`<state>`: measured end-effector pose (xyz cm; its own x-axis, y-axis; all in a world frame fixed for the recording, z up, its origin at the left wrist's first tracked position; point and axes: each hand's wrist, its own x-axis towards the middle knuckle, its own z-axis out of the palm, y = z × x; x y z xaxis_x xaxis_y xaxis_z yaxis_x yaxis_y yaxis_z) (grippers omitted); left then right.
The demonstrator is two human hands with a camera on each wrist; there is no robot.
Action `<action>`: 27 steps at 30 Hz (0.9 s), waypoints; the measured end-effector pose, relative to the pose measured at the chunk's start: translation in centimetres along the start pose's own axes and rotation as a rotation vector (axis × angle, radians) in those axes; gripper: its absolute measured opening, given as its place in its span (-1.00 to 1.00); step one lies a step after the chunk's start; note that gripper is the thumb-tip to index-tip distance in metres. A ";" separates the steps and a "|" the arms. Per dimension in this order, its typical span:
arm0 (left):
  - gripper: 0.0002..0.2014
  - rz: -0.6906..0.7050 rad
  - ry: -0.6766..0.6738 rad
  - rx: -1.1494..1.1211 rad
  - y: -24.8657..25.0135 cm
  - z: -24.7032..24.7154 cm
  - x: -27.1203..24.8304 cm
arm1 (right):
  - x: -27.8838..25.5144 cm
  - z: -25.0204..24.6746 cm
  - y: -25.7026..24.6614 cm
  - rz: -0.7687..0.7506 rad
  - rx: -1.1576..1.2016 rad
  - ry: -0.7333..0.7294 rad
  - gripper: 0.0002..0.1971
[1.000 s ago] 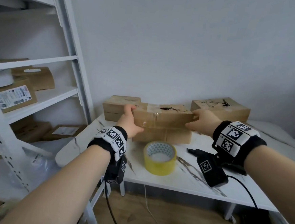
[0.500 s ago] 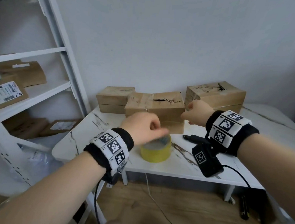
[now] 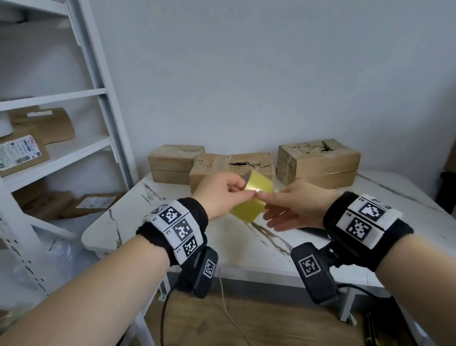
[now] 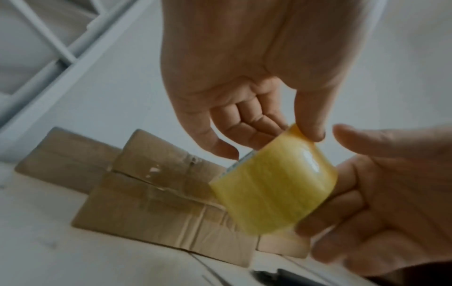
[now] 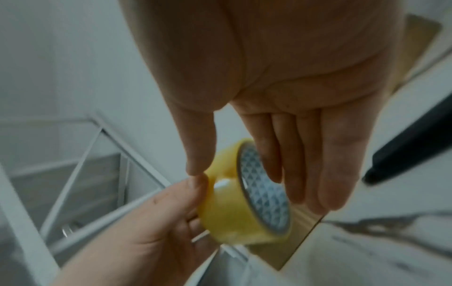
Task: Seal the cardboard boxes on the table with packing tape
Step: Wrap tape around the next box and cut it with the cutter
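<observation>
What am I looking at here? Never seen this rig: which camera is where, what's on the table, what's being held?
No robot: a person wearing a camera on the head and one under each wrist, on black bands with square printed markers. The wide picture is the head view, looking down at both hands. The other two look along each palm toward the fingers.

On the white marbled table lie cardboard boxes, stacked by the wall. A white shelf rack with parcels stands to the left.

The left hand holds a yellow tape roll above the table, thumb on the outer face and fingers curled into the core. The right hand is open beside it, fingers straight along the roll's side, thumb near the left thumb. No tape is pulled out yet.
</observation>
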<state>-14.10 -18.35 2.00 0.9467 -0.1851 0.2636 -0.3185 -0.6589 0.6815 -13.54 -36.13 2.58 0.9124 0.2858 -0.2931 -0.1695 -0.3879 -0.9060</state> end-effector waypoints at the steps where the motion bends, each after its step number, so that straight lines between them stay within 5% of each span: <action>1: -0.86 0.007 0.019 -0.064 0.3 0.0 0.0 | -0.1 0.1 0.0 -0.043 0.086 -0.044 -0.59; 5: -0.94 0.003 0.051 -0.203 1.3 0.0 -0.2 | -0.4 0.3 -0.2 -0.229 0.327 -0.042 -0.72; 9: -0.58 -0.002 0.231 -0.089 1.6 -0.4 -0.1 | -0.8 0.3 -0.4 -0.304 0.219 0.093 -0.70; 12: -0.42 0.095 0.150 0.048 2.4 -1.2 -0.1 | -1.1 0.3 -0.6 -0.311 0.050 0.142 -0.77; 15: -0.59 0.175 0.107 0.217 2.7 -1.6 -0.2 | -1.4 0.3 -0.6 -0.324 -0.035 0.155 -0.75; 21: -0.91 0.189 0.235 0.315 3.0 -1.6 -0.8 | -1.7 0.2 -0.7 -0.355 -0.227 0.181 -0.66; 27: -0.89 0.192 0.284 0.339 3.3 -1.5 -0.7 | -2.2 0.7 -1.3 -0.408 -0.302 0.224 -0.80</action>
<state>-15.85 -19.29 5.07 0.8066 -0.1513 0.5715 -0.4083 -0.8416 0.3535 -15.64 -35.66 4.16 0.9441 0.2852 0.1651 0.2986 -0.5282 -0.7949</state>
